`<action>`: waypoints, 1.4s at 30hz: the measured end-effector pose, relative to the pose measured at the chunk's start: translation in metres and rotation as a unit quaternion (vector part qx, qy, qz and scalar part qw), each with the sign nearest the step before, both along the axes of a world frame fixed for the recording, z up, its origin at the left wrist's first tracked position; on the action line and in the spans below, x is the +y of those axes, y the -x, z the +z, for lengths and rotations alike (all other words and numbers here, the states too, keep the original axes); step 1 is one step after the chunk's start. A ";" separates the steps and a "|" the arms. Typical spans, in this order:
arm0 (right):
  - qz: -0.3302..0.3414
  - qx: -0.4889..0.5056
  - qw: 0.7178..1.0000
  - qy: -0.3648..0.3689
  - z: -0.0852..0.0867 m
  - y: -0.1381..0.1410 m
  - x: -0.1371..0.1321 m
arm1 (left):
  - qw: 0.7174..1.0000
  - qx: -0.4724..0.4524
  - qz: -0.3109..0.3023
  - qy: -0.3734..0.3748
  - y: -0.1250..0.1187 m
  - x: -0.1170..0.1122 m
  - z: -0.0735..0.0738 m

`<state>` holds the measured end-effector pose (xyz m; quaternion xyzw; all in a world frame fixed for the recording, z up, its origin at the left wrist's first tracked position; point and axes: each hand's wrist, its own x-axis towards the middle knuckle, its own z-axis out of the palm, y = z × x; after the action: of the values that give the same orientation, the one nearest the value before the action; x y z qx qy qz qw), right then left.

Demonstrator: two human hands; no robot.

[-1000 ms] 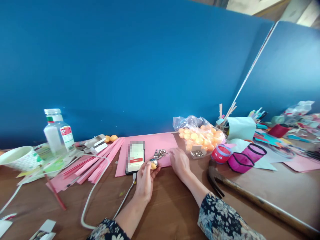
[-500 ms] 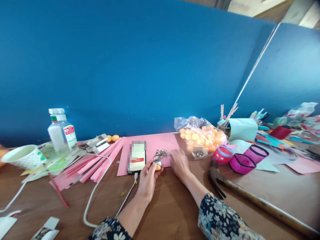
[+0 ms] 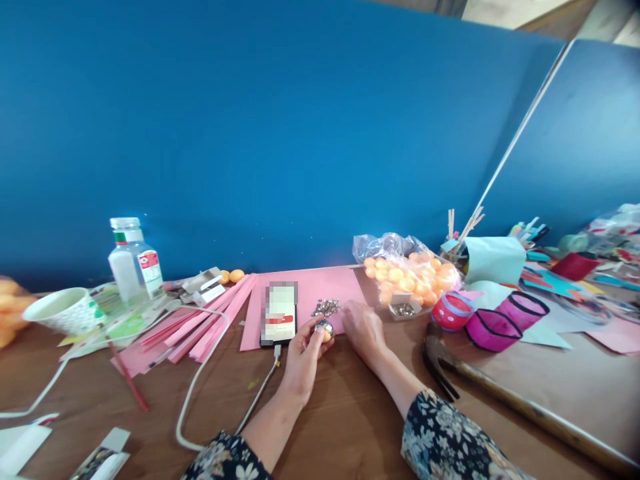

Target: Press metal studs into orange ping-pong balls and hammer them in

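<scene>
My left hand (image 3: 304, 353) pinches a small orange ball studded with shiny silver pins (image 3: 325, 329), holding it just above the wooden table (image 3: 350, 420). My right hand (image 3: 363, 327) rests palm down beside it, fingertips at a little heap of silver pins (image 3: 326, 307) on a pink paper sheet (image 3: 325, 287). Its fingers are curled at the heap; whether they grip a pin is hidden. A phone (image 3: 279, 323) with a white cable lies on the pink sheet just left of my left hand.
A plastic bag of orange balls (image 3: 407, 272) and a small box of pins (image 3: 403, 308) sit right of the sheet. A hammer (image 3: 505, 393) lies at right near pink cups (image 3: 493, 323). At left are pink strips (image 3: 200, 320), a bottle (image 3: 133, 260), a paper cup (image 3: 65, 310).
The view has drifted, so everything sits slightly further right in the picture. Both hands stay by the pin heap, the left still pinching the studded ball.
</scene>
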<state>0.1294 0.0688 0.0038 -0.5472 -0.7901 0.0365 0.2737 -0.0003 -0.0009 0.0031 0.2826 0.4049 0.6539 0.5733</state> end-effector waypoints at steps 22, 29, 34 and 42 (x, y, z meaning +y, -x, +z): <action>0.012 0.036 0.999 -0.001 -0.001 -0.001 -0.004 | 1.000 -0.005 0.016 -0.001 0.000 0.001 -0.001; 0.009 0.046 0.999 -0.014 -0.003 -0.001 -0.002 | 1.000 0.003 0.009 0.000 0.000 0.001 0.000; 0.010 0.048 0.999 -0.012 -0.005 -0.002 -0.001 | 1.000 0.012 -0.003 -0.005 0.001 0.001 -0.002; 0.006 0.081 0.997 -0.018 -0.005 0.000 -0.002 | 1.000 0.019 -0.001 -0.004 0.001 0.001 -0.003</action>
<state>0.1291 0.0665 -0.0010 -0.5326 -0.7694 0.0683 0.3461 -0.0011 0.0004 0.0003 0.2976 0.4125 0.6495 0.5652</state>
